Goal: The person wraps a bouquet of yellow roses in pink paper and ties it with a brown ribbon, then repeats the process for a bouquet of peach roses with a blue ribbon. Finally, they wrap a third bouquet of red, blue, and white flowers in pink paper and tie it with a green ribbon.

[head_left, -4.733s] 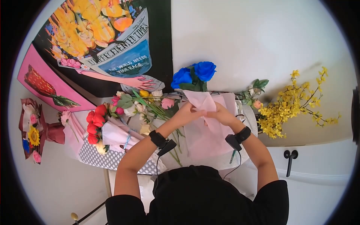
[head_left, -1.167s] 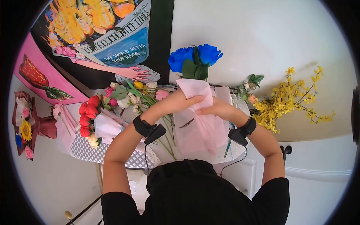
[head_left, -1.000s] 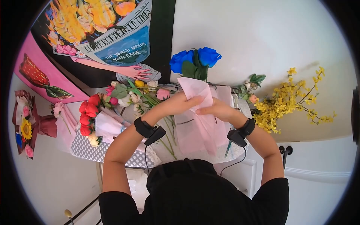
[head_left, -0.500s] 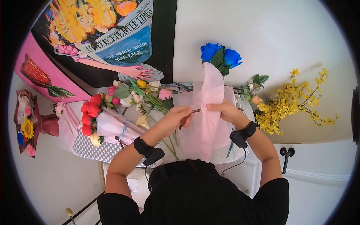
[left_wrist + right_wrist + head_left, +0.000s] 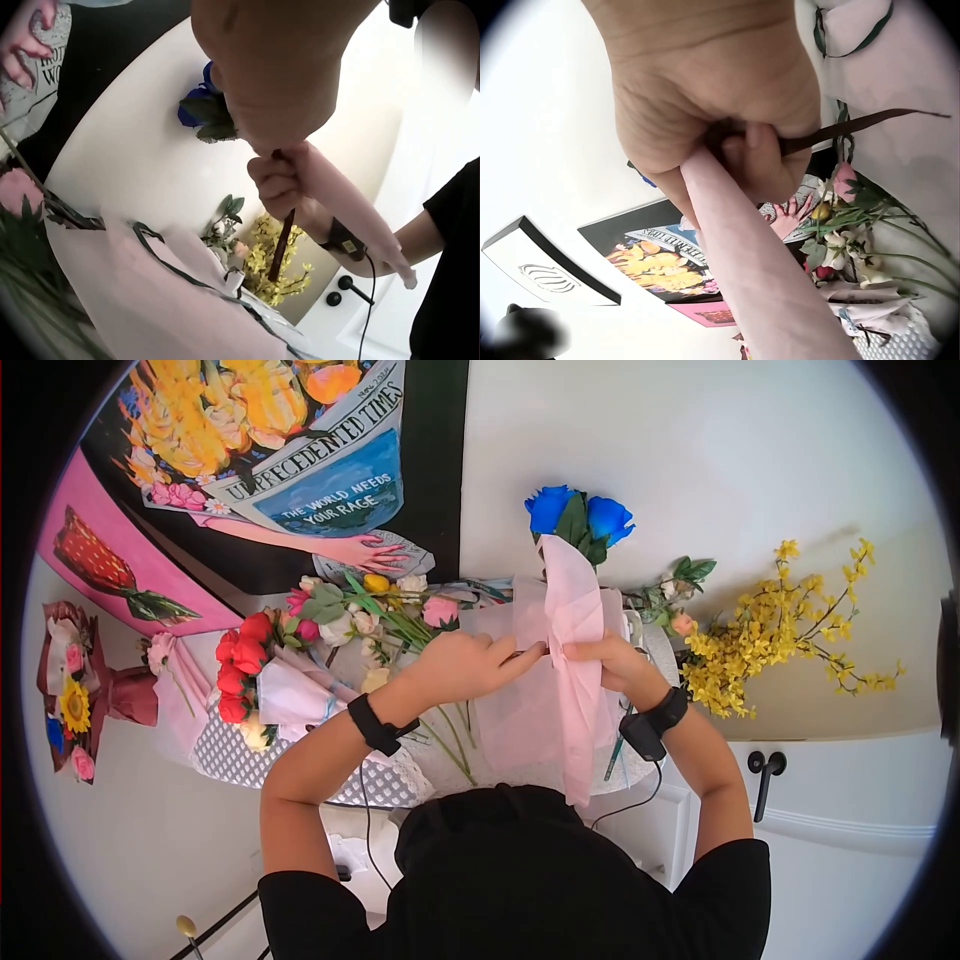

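Observation:
My right hand (image 5: 618, 662) grips a bouquet at its middle: two blue roses (image 5: 608, 520) with green leaves, wrapped in pale pink paper (image 5: 576, 730) folded into a long narrow cone. Blooms point away from the body, the paper's tail toward it. From the left, my left hand (image 5: 465, 663) pinches a dark brown ribbon (image 5: 528, 651) close against the wrapping. In the left wrist view the right hand's fingers curl round the paper, with a length of the ribbon (image 5: 281, 251) hanging below them. Another stretch of ribbon (image 5: 855, 126) sticks out sideways in the right wrist view.
Sheets of pink paper (image 5: 500, 735) lie on the table beneath the hands. To the left are loose flower stems (image 5: 455, 735) and a wrapped bouquet of red roses (image 5: 238, 670). Yellow-flowered branches (image 5: 750, 650) stand at the right, near a green pencil-like stick (image 5: 613, 758).
The bouquet has swung rightward out of both hands' hold into the right hand alone, its paper drawn narrower. My left hand left the paper, took the ribbon and moved right against the wrapping.

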`<state>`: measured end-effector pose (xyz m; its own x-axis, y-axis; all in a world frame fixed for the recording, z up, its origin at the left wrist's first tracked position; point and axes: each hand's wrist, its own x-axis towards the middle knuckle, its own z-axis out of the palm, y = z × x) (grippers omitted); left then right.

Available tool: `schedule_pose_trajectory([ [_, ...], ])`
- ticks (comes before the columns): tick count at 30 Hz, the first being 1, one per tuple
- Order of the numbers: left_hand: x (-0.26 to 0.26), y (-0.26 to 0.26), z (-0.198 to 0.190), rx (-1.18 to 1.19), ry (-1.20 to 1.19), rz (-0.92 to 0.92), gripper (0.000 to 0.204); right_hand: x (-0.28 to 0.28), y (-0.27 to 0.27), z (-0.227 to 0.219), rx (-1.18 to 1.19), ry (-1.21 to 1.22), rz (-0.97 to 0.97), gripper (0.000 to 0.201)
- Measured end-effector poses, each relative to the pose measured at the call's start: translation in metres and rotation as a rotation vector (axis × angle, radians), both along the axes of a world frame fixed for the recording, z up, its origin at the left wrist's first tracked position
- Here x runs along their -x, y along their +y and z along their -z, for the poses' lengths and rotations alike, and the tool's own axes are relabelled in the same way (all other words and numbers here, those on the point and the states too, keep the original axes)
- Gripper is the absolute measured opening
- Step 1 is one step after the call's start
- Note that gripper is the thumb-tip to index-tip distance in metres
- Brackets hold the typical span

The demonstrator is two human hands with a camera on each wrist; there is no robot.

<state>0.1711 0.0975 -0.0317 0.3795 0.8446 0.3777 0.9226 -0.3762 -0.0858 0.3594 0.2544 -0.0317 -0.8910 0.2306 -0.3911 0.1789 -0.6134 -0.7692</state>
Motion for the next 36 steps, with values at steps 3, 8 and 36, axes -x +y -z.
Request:
schedule_pose_trajectory([
  [3,0.000,0.005,0.005,-0.032,-0.096,0.048,0.024,-0.003,0.000,0.002,-0.042,-0.010,-0.059,0.043],
  [8,-0.011,0.013,0.019,0.315,-1.130,-0.088,0.015,-0.003,0.000,-0.002,-0.331,-0.032,-0.178,0.045],
  [36,-0.039,0.007,0.110,0.297,-0.498,0.254,0.013,0.014,-0.018,0.121,-1.040,-0.709,-0.597,0.053],
])
